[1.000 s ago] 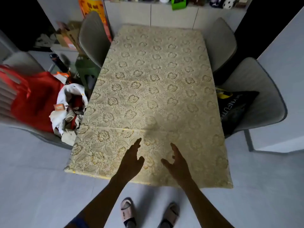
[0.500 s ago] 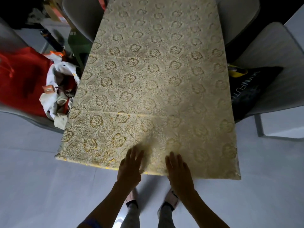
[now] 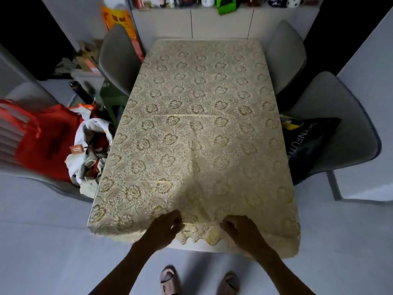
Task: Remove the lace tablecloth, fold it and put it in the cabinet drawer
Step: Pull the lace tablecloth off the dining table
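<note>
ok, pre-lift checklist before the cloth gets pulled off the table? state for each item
1. Left hand grips the near hem of the lace tablecloth: ok.
2. Right hand grips the same hem: ok; the lace is bunched and lifted between the hands.
3. Nothing standing on the cloth: ok, no objects visible on it.
4. Side snags: not ok; the white bag of clutter touches the left edge, and the black bag sits on the chair close to the right edge.
5. Far edge free at the cabinet: cannot tell.
6. Drawer open and ready: cannot tell; only closed cabinet fronts show.
</note>
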A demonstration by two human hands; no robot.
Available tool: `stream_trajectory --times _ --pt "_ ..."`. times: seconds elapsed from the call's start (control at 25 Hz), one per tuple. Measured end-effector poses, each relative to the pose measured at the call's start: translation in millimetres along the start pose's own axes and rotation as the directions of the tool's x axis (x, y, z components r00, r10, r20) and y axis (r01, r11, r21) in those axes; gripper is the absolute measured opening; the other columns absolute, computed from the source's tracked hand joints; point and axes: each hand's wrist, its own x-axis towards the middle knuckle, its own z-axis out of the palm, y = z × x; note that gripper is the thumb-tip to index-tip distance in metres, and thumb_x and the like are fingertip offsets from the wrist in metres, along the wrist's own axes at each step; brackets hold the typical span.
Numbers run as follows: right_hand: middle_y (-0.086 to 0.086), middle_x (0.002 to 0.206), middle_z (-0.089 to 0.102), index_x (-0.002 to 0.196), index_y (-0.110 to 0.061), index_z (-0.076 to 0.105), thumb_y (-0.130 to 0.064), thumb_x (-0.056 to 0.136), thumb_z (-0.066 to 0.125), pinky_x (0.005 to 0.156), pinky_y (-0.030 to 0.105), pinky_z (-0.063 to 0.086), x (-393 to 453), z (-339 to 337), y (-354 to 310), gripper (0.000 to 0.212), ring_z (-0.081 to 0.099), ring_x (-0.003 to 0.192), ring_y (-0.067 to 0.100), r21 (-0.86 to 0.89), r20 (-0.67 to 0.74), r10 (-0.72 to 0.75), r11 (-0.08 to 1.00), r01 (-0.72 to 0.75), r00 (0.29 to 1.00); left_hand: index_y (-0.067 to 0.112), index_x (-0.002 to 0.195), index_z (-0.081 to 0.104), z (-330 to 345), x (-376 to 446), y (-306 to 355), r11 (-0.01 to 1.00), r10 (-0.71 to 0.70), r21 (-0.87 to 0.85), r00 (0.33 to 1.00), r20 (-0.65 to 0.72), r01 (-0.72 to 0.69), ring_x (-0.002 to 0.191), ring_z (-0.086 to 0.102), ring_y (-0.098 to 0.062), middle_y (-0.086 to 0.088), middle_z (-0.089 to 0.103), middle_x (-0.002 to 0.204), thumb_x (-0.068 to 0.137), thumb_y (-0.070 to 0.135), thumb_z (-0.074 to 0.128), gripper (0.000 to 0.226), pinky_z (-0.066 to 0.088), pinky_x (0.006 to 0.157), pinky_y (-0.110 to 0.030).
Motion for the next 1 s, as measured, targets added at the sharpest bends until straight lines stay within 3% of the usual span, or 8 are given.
stream_trajectory --times 0.2,0.36,0.48,0.56,0.64,0.76,0.88,1.0 --pt "0.001 0.048 0.048 0.055 -0.011 0.052 -0.024 0.095 0.062 0.053 0.026 0.037 38 -102 -38 0.043 0.045 0.044 0.012 0.465 0.181 0.017 0.880 -0.101 0.983 0.011 0.077 0.057 -99 31 53 0.904 0.033 -0.424 0.983 0.179 0.047 0.052 0.056 -0.001 0.007 0.065 0.057 0.095 0.004 0.059 0.020 0.043 0.052 -0.014" --pt "-0.009 0.037 0.035 0.042 -0.022 0.044 -0.032 0.089 0.066 0.044 0.020 0.029 61 -144 -57 0.053 0.032 0.035 0.006 0.427 0.117 -0.013 0.903 -0.038 0.993 0.014 0.086 0.055 -130 40 88 0.893 0.023 -0.450 0.996 0.082 0.016 0.060 0.060 -0.001 0.012 0.068 0.064 0.075 0.037 0.082 0.038 0.046 0.057 -0.015" --pt "-0.009 0.037 0.032 0.038 -0.023 0.044 -0.032 0.091 0.065 0.050 0.025 0.028 79 -145 -53 0.058 0.031 0.038 0.006 0.416 -0.011 0.000 0.909 0.005 1.000 0.032 0.109 0.045 -125 45 86 0.999 0.023 0.030 0.998 0.060 -0.025 0.077 0.066 -0.013 0.010 0.068 0.090 0.055 0.062 0.081 0.071 0.050 0.065 -0.029" --pt "-0.008 0.037 0.035 0.039 -0.025 0.046 -0.034 0.092 0.064 0.050 0.026 0.028 91 -144 -50 0.056 0.033 0.037 0.003 0.364 -0.099 0.005 0.931 0.032 0.995 0.028 0.124 0.035 -115 56 74 0.881 0.134 0.467 0.987 -0.093 -0.076 0.095 0.065 -0.025 0.001 0.067 0.107 0.067 0.042 0.069 0.068 0.050 0.077 -0.033" --pt "-0.006 0.043 0.038 0.046 -0.021 0.044 -0.037 0.091 0.065 0.050 0.028 0.030 105 -148 -51 0.051 0.036 0.041 0.005 0.325 -0.228 0.019 0.944 0.057 0.973 0.025 0.124 0.042 -123 76 66 0.882 0.117 0.470 0.947 -0.299 0.039 0.100 0.063 -0.029 -0.001 0.066 0.109 0.072 0.024 0.059 0.055 0.048 0.082 -0.036" --pt "-0.008 0.053 0.050 0.071 -0.021 0.054 -0.062 0.080 0.065 0.052 0.026 0.037 121 -152 -63 0.044 0.046 0.050 0.003 0.224 -0.356 -0.045 0.965 0.132 0.933 0.017 0.108 0.064 -153 109 46 0.997 0.004 0.066 0.852 -0.524 0.036 0.094 0.066 -0.032 -0.006 0.071 0.100 0.076 0.013 0.057 0.033 0.052 0.075 -0.037" --pt "-0.019 0.089 0.068 0.115 -0.038 0.054 -0.085 0.067 0.053 0.063 0.021 0.046 133 -149 -79 0.067 0.064 0.074 0.004 -0.238 -0.298 -0.195 0.963 0.125 0.934 0.013 0.097 0.065 -179 133 29 0.942 -0.015 -0.289 0.840 -0.542 -0.170 0.070 0.063 -0.033 -0.009 0.068 0.078 0.074 0.015 0.048 0.028 0.049 0.063 -0.038" --pt "-0.011 0.127 0.058 0.139 -0.035 0.038 -0.057 0.078 0.059 0.082 0.032 0.053 145 -129 -82 0.068 0.066 0.104 0.017 -0.375 -0.180 -0.031 0.926 -0.039 0.983 0.020 0.089 0.057 -193 155 10 0.967 0.088 -0.180 0.900 -0.426 -0.180 0.066 0.061 -0.026 0.006 0.058 0.065 0.080 0.019 0.056 0.009 0.046 0.057 -0.034"
